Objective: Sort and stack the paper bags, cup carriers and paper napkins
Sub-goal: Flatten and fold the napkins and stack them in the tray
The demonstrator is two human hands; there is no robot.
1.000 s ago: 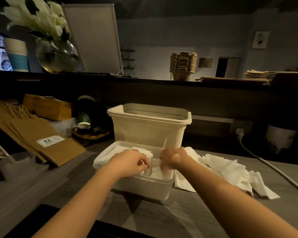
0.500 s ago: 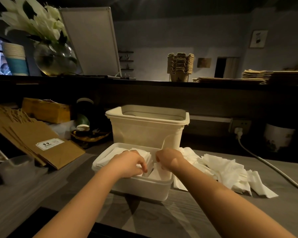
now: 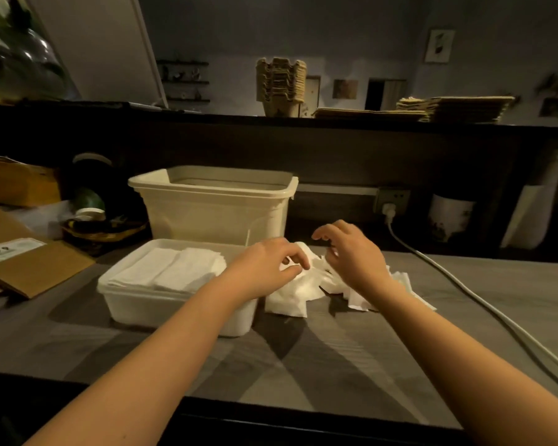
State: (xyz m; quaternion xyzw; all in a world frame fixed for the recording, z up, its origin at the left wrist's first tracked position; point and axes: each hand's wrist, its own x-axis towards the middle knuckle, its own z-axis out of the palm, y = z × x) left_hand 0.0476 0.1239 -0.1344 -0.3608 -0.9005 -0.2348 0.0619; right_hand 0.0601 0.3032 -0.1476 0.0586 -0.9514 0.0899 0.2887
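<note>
Loose white paper napkins (image 3: 295,292) lie in a crumpled pile on the grey counter, right of a shallow white tray (image 3: 136,305). Folded napkins (image 3: 165,268) sit stacked in two rows inside the tray. My left hand (image 3: 266,263) reaches over the tray's right end and pinches a loose napkin between thumb and forefinger. Just to its right, my right hand (image 3: 351,252) hovers over the pile with its fingers spread and bent. Cup carriers (image 3: 281,88) stand stacked on the upper ledge, with flat paper bags (image 3: 458,107) to their right. More brown paper bags (image 3: 33,268) lie at the left.
A tall cream bin (image 3: 213,209) stands behind the tray. A white cable (image 3: 464,286) runs from a wall socket (image 3: 392,201) across the counter's right side. A small basket (image 3: 105,231) and a box sit at the back left, and a white pot (image 3: 450,217) at the back right.
Both hands have left the tray and moved right to the loose napkin pile. The camera has turned right and tipped down.
</note>
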